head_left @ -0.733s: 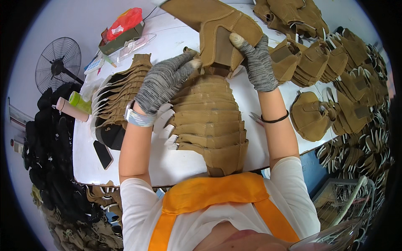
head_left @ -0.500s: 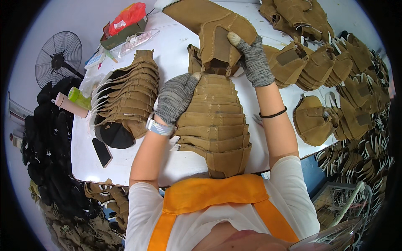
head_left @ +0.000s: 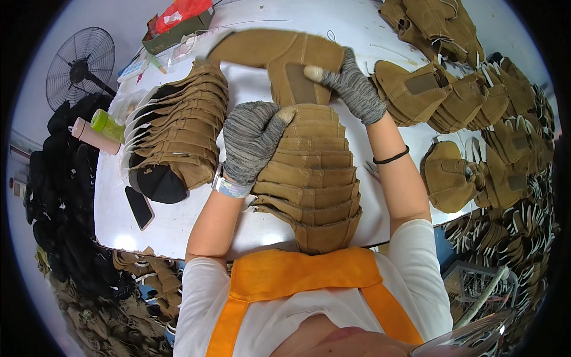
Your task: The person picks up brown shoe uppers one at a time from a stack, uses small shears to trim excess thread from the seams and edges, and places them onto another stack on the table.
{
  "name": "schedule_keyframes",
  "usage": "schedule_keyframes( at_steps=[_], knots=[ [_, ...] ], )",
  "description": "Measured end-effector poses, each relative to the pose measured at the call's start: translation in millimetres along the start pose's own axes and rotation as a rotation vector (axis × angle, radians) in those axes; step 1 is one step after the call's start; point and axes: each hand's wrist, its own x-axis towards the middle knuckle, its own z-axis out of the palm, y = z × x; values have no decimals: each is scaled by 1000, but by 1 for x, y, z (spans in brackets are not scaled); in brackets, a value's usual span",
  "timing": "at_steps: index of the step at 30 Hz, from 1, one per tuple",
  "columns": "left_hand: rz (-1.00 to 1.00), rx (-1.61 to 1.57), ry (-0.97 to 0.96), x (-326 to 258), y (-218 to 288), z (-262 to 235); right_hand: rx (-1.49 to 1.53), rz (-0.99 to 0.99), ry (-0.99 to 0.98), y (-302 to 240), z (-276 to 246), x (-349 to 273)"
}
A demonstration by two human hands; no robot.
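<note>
Grey knit gloves cover both of my hands. My right hand [head_left: 351,86] pinches the right end of a brown suede boot upper [head_left: 247,47], thumb lying on its front. This piece is slightly blurred and extends left above the white table, with a darker panel on its lower part. Below it, overlapping brown boot uppers [head_left: 309,196] form a stack running toward my apron. My left hand [head_left: 253,143] is closed at the far left edge of this stack, its thumb on the topmost pieces; its other fingers are curled and partly hidden.
Left on the table [head_left: 262,229] lie another row of uppers [head_left: 190,119], a phone [head_left: 139,208], a pink bottle [head_left: 92,135] and a green one [head_left: 107,125]. More uppers [head_left: 410,89] crowd the right side. A fan [head_left: 79,71] stands beyond the left edge.
The raised boot upper has come down and swung flatter, its long end now pointing left. My right hand moved slightly lower with it. My left hand stays by the stack, more curled.
</note>
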Motion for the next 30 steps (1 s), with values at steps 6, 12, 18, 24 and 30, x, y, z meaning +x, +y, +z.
schedule_keyframes(
  at_steps=[6, 12, 18, 24, 30],
  knots=[
    [17, -48, 79, 2, 5, 3, 129, 97, -329, 2, 3, -6],
    [-66, 38, -33, 4, 4, 1, -90, 12, -104, 27, 12, -3],
    [-87, -4, -18, 1, 1, 3, -143, 52, 227, 68, -17, 36],
    [-82, -29, -28, 0, -3, 4, -128, -69, 423, 52, -38, 53],
    [-9, 61, 49, -4, -2, 2, -189, -286, 92, -35, -30, 23]
  ],
)
